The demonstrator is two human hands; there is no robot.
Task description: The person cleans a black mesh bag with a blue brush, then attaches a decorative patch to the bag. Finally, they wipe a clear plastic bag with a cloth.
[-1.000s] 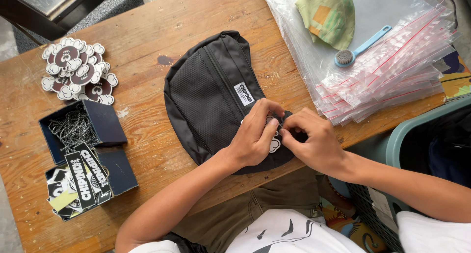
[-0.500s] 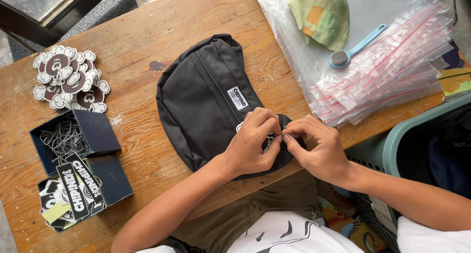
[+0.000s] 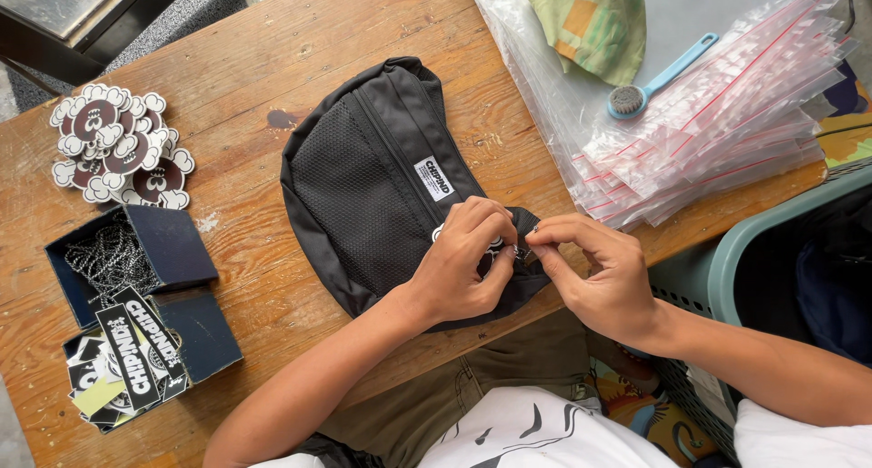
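Observation:
A black waist bag (image 3: 381,177) with a mesh front pocket and a small white label lies flat on the wooden table (image 3: 272,59). My left hand (image 3: 465,261) presses down on the bag's near right end, fingers curled over a small white tag. My right hand (image 3: 595,270) pinches the bag's end by the zipper, thumb and forefinger closed on a small metal piece. Both hands meet at the same spot and hide what lies under them.
A pile of flower-shaped brown and white tags (image 3: 118,146) lies at the left. A dark blue box of ball chains (image 3: 113,259) and its lid with stickers (image 3: 136,354) sit below. Zip bags (image 3: 727,132), a blue brush (image 3: 658,73), a green cloth (image 3: 590,19) and a basket (image 3: 772,250) are at the right.
Both hands stayed on the bag's right end; fingers shifted slightly as they work at the zipper. The view has drifted a little.

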